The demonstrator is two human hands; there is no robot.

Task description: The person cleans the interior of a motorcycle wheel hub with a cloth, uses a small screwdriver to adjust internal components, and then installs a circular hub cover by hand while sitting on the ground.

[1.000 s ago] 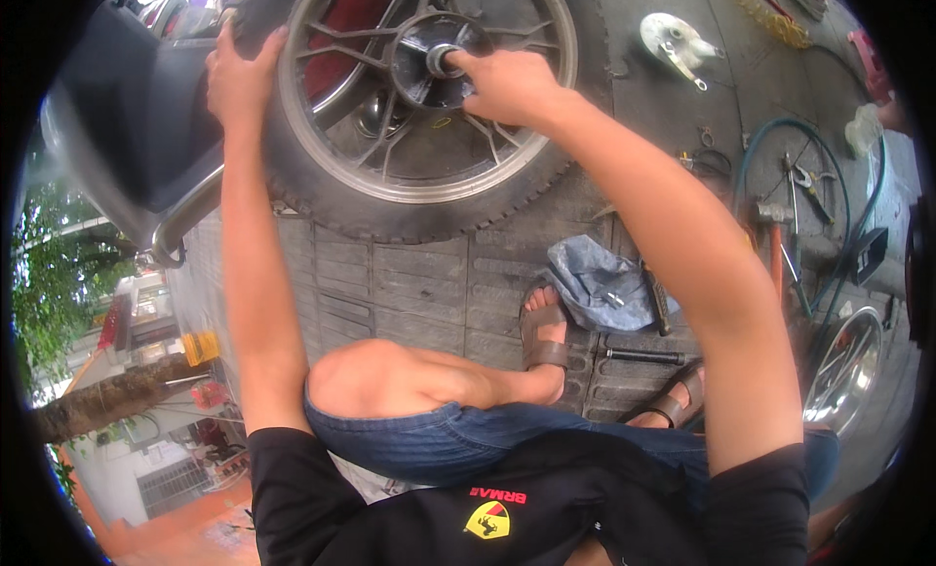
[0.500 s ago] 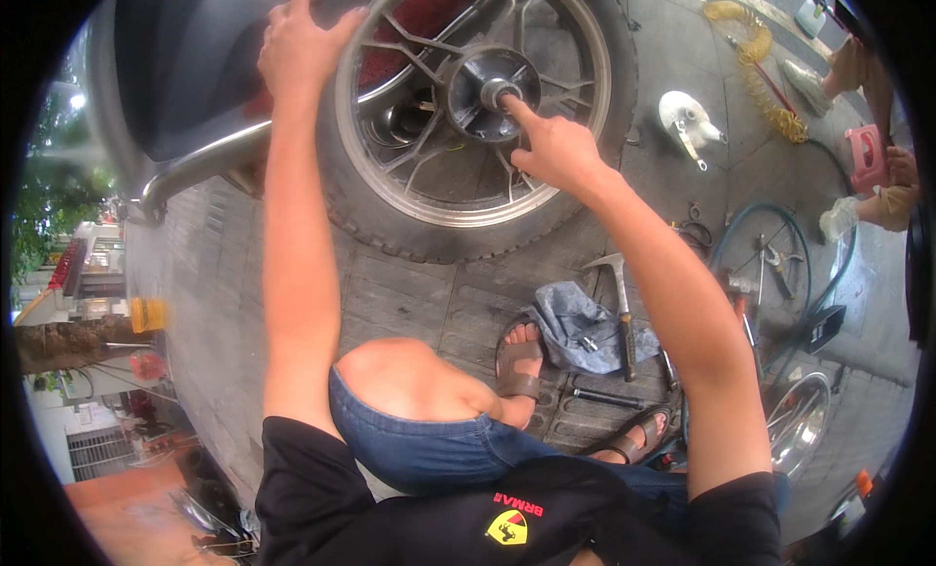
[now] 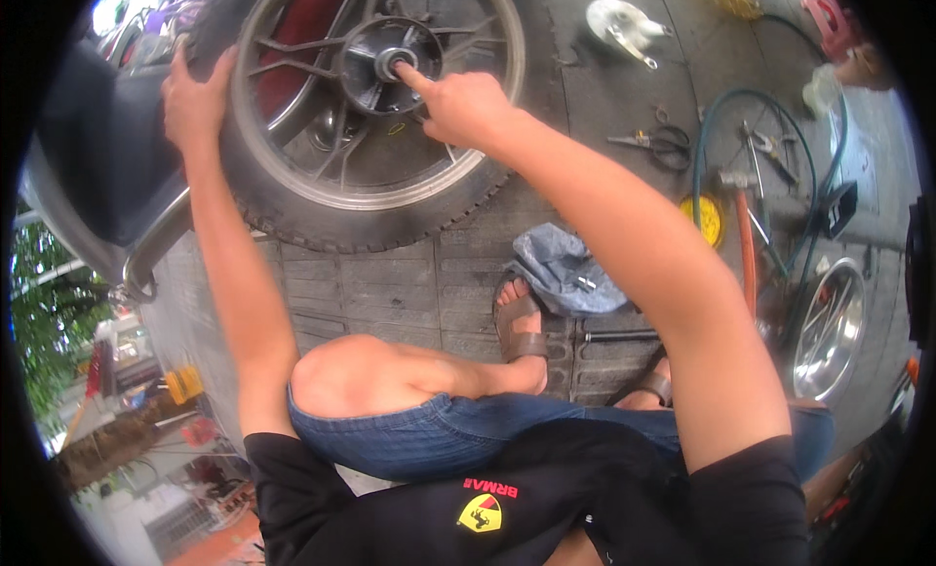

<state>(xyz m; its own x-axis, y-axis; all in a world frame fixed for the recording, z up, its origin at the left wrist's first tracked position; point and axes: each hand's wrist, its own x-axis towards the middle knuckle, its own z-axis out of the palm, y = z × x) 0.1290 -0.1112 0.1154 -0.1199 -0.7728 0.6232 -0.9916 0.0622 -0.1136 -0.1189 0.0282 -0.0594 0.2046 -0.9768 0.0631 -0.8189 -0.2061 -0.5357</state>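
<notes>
A spoked cast wheel [image 3: 395,197] with a knobbly black tyre [image 3: 361,230] faces me at the top of the view. Against the tyre's left edge lies my left hand [image 3: 198,108], its thumb and fingers spread apart. My right hand [image 3: 466,108] is at the wheel's dark round hub [image 3: 369,86]. Its index finger points into the centre hole, and the fingertip is partly hidden there. The thumb stands apart, and the other fingers look loosely bent.
A dark vehicle body with a chrome pipe [image 3: 161,230] is at left. On the paving lie a silver hub plate [image 3: 624,25], scissors [image 3: 671,147], a blue-grey cloth [image 3: 561,269], a hose [image 3: 717,108], a hammer [image 3: 743,191], pliers [image 3: 775,161] and a chrome rim [image 3: 829,327].
The view has shifted, so the wheel and both hands appear farther left. The index finger stays at the hub. The hammer by the cloth is now out of sight, and the scissors show fully.
</notes>
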